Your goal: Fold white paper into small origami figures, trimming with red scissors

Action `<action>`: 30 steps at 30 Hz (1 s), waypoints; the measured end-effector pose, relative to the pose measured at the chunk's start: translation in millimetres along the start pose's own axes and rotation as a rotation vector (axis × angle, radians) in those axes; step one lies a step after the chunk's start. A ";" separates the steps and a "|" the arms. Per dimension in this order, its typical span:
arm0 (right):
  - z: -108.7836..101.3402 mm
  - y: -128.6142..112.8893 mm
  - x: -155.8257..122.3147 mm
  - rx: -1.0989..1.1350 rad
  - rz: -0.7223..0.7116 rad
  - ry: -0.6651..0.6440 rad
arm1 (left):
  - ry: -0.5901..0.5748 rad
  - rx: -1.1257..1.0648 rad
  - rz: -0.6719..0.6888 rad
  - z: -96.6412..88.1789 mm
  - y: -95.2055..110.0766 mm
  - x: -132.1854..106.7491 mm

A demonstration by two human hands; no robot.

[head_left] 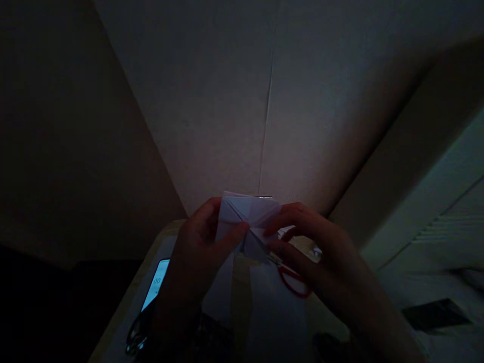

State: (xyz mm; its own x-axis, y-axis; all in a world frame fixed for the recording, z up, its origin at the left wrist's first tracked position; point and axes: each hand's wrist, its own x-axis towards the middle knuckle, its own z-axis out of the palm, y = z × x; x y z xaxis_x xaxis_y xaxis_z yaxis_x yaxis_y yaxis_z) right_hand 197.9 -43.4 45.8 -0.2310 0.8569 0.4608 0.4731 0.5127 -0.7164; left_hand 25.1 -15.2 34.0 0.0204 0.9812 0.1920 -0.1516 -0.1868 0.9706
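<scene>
A folded white paper (236, 207) with creases meeting near its middle is held up above the table. My left hand (202, 242) grips it from the left, thumb pressed on the centre and the other fingers behind. On the right side, my right hand (302, 229) pinches the paper's edge between thumb and fingers. Just below the right hand lie scissors with a red handle (294, 283), partly hidden by that hand. White paper sheets (276, 307) rest on the table beneath both hands.
The small wooden table (241, 297) stands against a wall (212, 126). A phone with a lit screen (156, 285) lies at the left, partly behind my left wrist. At the lower right is a dark flat object (436, 315). The scene is dim.
</scene>
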 end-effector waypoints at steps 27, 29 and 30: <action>4.7 7.1 -0.8 0.153 0.182 0.178 | -0.152 0.059 -0.083 4.6 2.4 -4.5; 4.9 7.3 -0.8 0.173 0.195 0.151 | -0.138 0.059 -0.077 5.5 1.9 -4.5; 4.8 7.2 -1.1 0.181 0.203 0.132 | -0.121 0.060 -0.072 6.3 1.8 -4.8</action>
State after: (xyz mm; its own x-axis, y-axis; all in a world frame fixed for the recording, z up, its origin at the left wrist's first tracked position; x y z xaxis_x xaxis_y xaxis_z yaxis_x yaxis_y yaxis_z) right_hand 197.4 -40.4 37.6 -0.0296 0.9346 0.3543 0.3366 0.3431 -0.8769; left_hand 30.9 -20.6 35.7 0.1489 0.9797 0.1341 -0.0866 -0.1222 0.9887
